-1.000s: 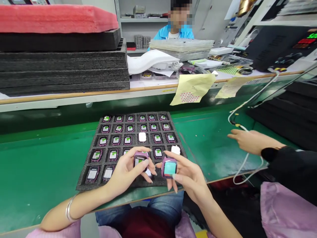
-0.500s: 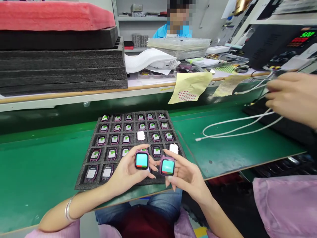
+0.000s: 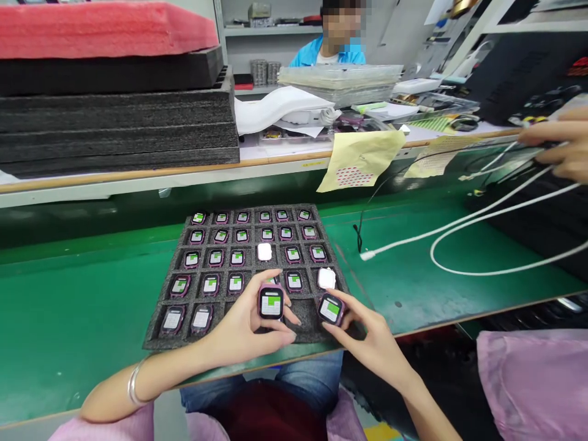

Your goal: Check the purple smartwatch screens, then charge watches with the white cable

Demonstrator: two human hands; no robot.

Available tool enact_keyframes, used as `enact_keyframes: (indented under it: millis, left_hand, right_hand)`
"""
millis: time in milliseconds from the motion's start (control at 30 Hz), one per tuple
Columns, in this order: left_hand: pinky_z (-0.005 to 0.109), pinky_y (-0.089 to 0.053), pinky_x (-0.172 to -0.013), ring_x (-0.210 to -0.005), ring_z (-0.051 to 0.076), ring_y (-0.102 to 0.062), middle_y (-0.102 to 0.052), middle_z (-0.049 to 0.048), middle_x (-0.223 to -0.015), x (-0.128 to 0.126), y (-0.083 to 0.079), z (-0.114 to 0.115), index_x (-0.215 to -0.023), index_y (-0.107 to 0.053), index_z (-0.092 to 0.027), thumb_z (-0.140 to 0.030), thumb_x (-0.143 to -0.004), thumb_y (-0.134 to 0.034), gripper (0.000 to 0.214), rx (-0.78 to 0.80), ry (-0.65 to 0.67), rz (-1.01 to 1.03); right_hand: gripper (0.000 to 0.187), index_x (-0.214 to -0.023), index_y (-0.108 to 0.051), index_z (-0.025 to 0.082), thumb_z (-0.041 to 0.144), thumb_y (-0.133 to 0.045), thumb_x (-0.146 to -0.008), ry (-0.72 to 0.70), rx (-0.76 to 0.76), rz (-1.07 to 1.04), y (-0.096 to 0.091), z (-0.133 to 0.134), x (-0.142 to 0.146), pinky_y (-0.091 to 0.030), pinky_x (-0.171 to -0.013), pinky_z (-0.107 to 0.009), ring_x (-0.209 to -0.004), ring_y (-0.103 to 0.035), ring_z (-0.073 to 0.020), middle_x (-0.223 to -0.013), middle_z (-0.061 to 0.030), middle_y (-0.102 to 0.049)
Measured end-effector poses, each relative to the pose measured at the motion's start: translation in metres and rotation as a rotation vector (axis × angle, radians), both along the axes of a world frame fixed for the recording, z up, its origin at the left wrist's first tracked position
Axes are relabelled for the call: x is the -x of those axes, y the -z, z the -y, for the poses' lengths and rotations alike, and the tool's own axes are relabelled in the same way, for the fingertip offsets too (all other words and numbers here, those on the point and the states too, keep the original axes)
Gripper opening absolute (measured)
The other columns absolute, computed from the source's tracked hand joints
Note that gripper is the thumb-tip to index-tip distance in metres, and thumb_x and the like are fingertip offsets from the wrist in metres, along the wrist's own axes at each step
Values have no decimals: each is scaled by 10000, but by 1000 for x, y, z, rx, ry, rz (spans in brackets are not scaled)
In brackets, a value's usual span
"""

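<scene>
My left hand (image 3: 250, 315) grips a purple-cased smartwatch (image 3: 271, 302) between thumb and fingers, its lit screen facing me with a white and green display. In my right hand (image 3: 370, 337) is a second smartwatch (image 3: 331, 309), pinched at its edges and tilted, with a similar display. It is low over the front right corner of a dark foam tray (image 3: 305, 318). Rows of purple smartwatches fill most of the tray's visible cells. Two pieces there look plain white, one near the middle (image 3: 264, 252) and one at the right (image 3: 326, 278). My left hand hides some front cells.
A co-worker's hand (image 3: 565, 144) at the right holds cables, and a white cable (image 3: 413, 239) trails across the green bench (image 3: 92, 294). Stacked black foam trays (image 3: 114, 128) stand on the shelf, with red foam (image 3: 105, 30) on top. Another person in blue (image 3: 312, 52) is behind it.
Both watch screens went from turquoise to a white and green display. My right hand moved right and the watch in it tilted. The co-worker's hand moved right, pulling the white cable.
</scene>
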State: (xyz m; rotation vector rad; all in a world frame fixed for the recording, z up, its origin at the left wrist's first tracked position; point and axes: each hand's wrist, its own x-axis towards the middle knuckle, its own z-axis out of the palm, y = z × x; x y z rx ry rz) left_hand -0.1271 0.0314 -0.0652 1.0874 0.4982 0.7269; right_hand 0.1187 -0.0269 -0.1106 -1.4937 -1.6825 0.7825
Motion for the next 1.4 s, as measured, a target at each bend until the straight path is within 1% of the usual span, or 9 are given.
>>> enact_keyframes:
  millis: [133,200,333,467,633,867,1067,1200,1400]
  left_hand:
    - [396,-532,-849,-970,209,-618,-489,53,-1071,-9,8,-2,-1330,-277,-314,-121,-838,-598,618,-78,47,-63]
    - [436,-506,-890,-987,226,-612,-523,66,-1071,-16,16,-4,-1313,-310,-275,-156,-865,-558,526,-265,68,-222]
    - [476,-433,-964,-1106,278,-528,-527,112,-1192,-36,37,-7,-1243,-409,-214,-217,-809,-646,494,-817,55,-572]
    - [484,-449,-892,-1077,304,-501,-528,135,-1148,-54,53,-9,-1134,-483,-158,-305,-772,-707,449,-1069,95,-773]
    - [501,-434,-893,-1091,329,-480,-515,164,-1157,-58,56,-15,-1150,-485,-138,-459,-711,-738,600,-1168,115,-799]
    - [462,-429,-921,-1098,293,-485,-501,131,-1166,-7,42,-32,-1201,-453,-172,-215,-817,-590,409,-1144,-56,-930]
    - [448,-451,-829,-971,292,-508,-530,111,-1035,36,40,-25,-1069,-518,-146,-166,-802,-565,272,-1150,-27,-1210]
    - [465,-448,-809,-963,317,-515,-543,137,-1027,30,41,-22,-1026,-524,-131,-170,-801,-588,237,-1203,-3,-1326]
    - [497,-445,-786,-978,375,-531,-552,187,-1024,17,41,-35,-921,-523,-110,-230,-745,-704,279,-1219,22,-1345]
  right_hand:
    - [379,-1206,-553,199,249,-623,-837,-39,-197,367,9,-6,-19,-419,-961,-529,-1134,-488,-322,-1200,-132,-544]
    - [392,-1227,-537,210,243,-612,-844,-94,-157,435,11,-5,-27,-392,-992,-533,-1211,-431,-319,-1281,-135,-487]
    - [556,-1367,-418,226,273,-624,-852,-145,-128,501,9,3,-32,-310,-1066,-536,-1364,-232,-323,-1479,-128,-269]
    - [615,-1348,-429,206,318,-696,-805,-167,-162,548,12,11,-21,-274,-1075,-572,-1390,-143,-353,-1508,-148,-203]
    - [526,-1299,-457,183,291,-654,-824,-138,-261,550,27,6,-17,-265,-1063,-602,-1383,-166,-363,-1479,-175,-255]
    - [357,-1242,-484,194,270,-543,-898,56,-359,511,33,-11,-24,-261,-1054,-616,-1363,-231,-357,-1413,-167,-362]
    - [254,-1146,-565,196,140,-496,-908,-220,-365,393,10,-31,9,-293,-1080,-530,-1371,-223,-303,-1389,-127,-396]
    - [279,-1108,-604,143,150,-634,-831,-425,-302,600,-6,-60,35,-296,-1070,-542,-1361,-227,-349,-1375,-177,-415]
    - [376,-1006,-637,100,258,-806,-709,-537,-254,857,-19,-90,52,-351,-1010,-567,-1297,-336,-403,-1321,-231,-475]
